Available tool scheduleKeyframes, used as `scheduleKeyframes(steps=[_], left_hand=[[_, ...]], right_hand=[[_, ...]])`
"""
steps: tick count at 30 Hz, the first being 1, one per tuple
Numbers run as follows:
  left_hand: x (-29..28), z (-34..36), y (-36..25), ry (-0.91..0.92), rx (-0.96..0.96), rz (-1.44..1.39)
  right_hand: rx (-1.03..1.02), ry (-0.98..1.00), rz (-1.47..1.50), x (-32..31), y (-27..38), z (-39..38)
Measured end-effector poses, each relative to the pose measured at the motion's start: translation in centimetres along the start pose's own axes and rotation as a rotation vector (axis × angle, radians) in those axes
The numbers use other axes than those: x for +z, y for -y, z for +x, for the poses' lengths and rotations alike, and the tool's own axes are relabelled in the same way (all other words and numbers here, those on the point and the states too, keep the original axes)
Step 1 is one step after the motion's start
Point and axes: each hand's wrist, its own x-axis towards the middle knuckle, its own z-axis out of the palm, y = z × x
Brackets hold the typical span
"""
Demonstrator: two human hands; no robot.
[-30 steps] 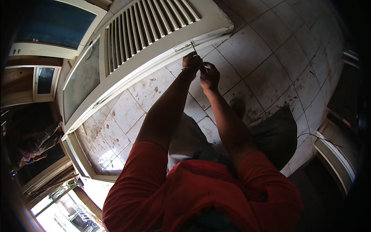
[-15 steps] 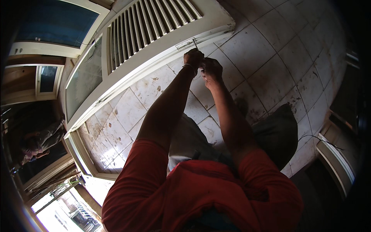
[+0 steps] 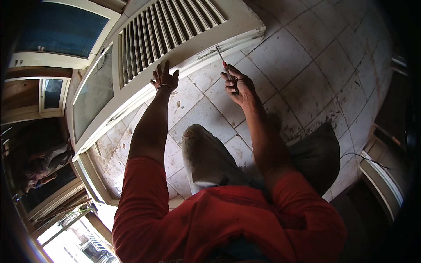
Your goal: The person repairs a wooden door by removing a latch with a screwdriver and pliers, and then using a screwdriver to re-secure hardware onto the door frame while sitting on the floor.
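In my right hand (image 3: 239,85) is a screwdriver (image 3: 224,63) with a red collar, its handle wrapped by my fingers. The shaft points up at a metal plate (image 3: 206,55) set in the edge of a cream louvred door (image 3: 188,62). Whether the tip sits in a screw is too small to make out. Fingers spread, my left hand (image 3: 165,79) rests against the door's edge beside the lower slats (image 3: 144,48). Nothing is held in it. A second fitting (image 3: 115,117) shows farther along the same edge.
Below the door spreads a stained tile floor (image 3: 193,115), where my bent knee (image 3: 197,136) shows. Another framed panel (image 3: 66,26) with dark blue glass stands at the upper left. A pale frame (image 3: 383,179) lies at the right, and a person (image 3: 48,166) is in the dark left background.
My left hand has let go near the screwdriver and moved left onto the door, fingers spreading. My right hand has shifted slightly down, and the screwdriver now shows clearly.
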Motion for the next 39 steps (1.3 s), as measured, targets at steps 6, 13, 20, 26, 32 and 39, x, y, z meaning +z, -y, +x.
scheduleKeyframes(steps=[6,13,20,26,32,39], left_hand=[[0.8,0.2,0.6,-0.09,0.151,0.042],[1.0,0.0,-0.1,-0.034,0.127,0.092],[2.0,0.4,1.9,-0.105,0.144,0.072],[2.5,0.6,1.1,-0.114,0.148,0.083],[3.0,1.3,3.1,-0.15,0.223,0.064],[2.1,0.8,1.5,-0.057,0.197,0.111]], right_hand=[[-1.105,-0.329,-1.489,-2.5,-2.7,3.1],[-0.568,-0.365,-0.989,-2.1,-1.2,2.6],[-0.19,-0.335,-0.374,0.0,-0.7,1.3],[-0.925,-0.483,-1.752,0.7,-1.9,2.5],[-0.312,-0.137,-0.404,-0.1,-1.1,1.2],[-0.94,-0.479,-1.741,1.4,-2.1,1.4]])
